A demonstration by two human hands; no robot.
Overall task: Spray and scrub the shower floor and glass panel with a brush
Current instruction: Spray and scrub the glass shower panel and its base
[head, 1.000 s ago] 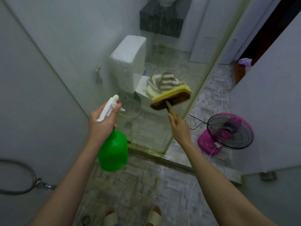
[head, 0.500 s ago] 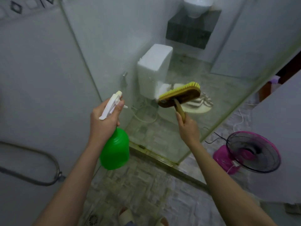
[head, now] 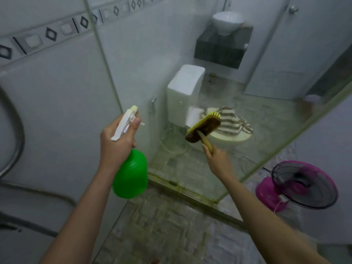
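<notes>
Brush (head: 203,128) is tilted steeper against the glass panel (head: 144,73) now, clamped in right grip (head: 219,161); spray bottle (head: 131,174) clamped in left grip (head: 116,143). Scrubbing seems underway.

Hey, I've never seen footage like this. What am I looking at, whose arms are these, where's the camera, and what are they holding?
There is no machine here: these are a person's two bare arms. Every picture comes from one wide-angle camera worn on the head, looking forward and down, so the arms reach in from the bottom. The left hand grips a green spray bottle by its neck. The right hand holds a brush by its handle, bristles turned to the glass panel. Through the glass you see a toilet with a striped cloth on it. A pink fan stands to the right, and the tiled floor lies below.
</notes>
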